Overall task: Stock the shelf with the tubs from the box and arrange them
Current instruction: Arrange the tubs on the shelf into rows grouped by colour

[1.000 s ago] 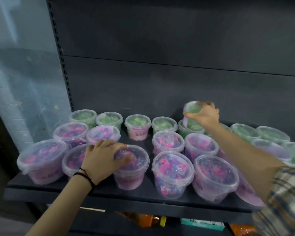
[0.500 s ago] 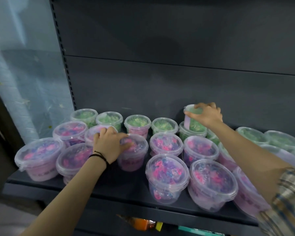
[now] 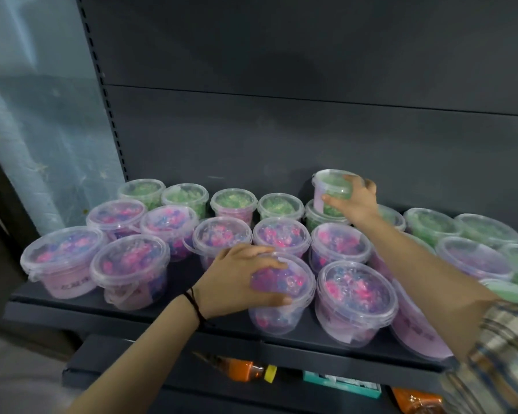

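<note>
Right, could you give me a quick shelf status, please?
Left hand gripping front pink tub. Right hand holding green tub above back row. Neighbour tub tight alongside.

The pink-and-purple tub (image 3: 293, 282) gripped by the left hand (image 3: 240, 279) is clear plastic over pink, blue and violet bits, and the tubs either side of that grip match it. The green tub (image 3: 328, 181) in the right hand (image 3: 356, 201) shows pale green fill and a lilac label. A black cord (image 3: 194, 306) circles the left wrist. The sleeve (image 3: 497, 360) behind the right grip is tan-and-blue plaid. The shelf (image 3: 72, 312) is charcoal.
</note>
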Available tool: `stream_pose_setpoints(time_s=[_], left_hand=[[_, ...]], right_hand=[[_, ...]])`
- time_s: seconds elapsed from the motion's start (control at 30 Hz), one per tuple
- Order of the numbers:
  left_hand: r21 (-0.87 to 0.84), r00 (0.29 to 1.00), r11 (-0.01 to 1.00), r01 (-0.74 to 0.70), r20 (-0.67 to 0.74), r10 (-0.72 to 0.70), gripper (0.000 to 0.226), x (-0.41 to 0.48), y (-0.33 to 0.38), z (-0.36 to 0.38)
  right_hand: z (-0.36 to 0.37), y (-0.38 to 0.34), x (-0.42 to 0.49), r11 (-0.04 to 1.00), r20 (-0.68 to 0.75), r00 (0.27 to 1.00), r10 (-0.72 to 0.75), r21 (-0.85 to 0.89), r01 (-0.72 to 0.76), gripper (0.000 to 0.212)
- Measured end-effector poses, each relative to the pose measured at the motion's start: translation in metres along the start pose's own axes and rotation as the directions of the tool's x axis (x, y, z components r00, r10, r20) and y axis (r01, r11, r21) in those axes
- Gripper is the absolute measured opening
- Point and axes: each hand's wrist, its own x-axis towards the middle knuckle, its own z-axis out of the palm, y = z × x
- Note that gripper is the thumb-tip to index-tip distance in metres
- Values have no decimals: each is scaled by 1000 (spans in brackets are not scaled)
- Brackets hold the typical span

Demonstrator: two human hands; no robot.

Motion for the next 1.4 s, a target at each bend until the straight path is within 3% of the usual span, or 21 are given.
stream_pose_setpoints(time_s=[0.17,0.33,0.6,0.73,0.9,1.07,1.17,1.23,1.3,1.4], left_hand=[[121,994,990,67,-92,-56,88,-23,-17,-11],[63,981,980,189,-53,-186,72,-41,-38,-21],[-4,977,977,211,-5,-212,78,-28,-38,-24],[-22,979,979,202,-34,-203,75,-22,-39,-20],[-40,976,977,210,-47,-212,65,-23,-42,-17],[-27,973,975,221,-56,-223,69,-24,-39,-16],[121,978,978,172,-142,-154,68,-23,-28,-13],[188,970,978,91,-241,-44,68,-15,-8,-9],[201,947,979,-27,-308,89,63,-3,23,-1],[107,946,978,-177,-255,199,64,16,72,26]], right_hand=[[-4,-2,-2,999,-28,999,-22,48,24,69],[-10,-4,-2,997,-81,995,-53,44,57,65],[-49,11,7,996,-184,979,-86,-8,86,71],[-57,31,12,999,-222,975,-21,-46,11,76],[-60,56,8,995,-150,985,91,-18,-95,78],[-68,61,2,994,-89,994,67,-77,-74,81],[-78,63,-15,987,-170,979,-113,-134,90,67],[-84,67,-31,966,-149,960,-236,-143,215,51],[-89,74,-44,944,-16,961,-276,-189,269,40],[-97,85,-59,924,207,961,-182,-298,239,45]])
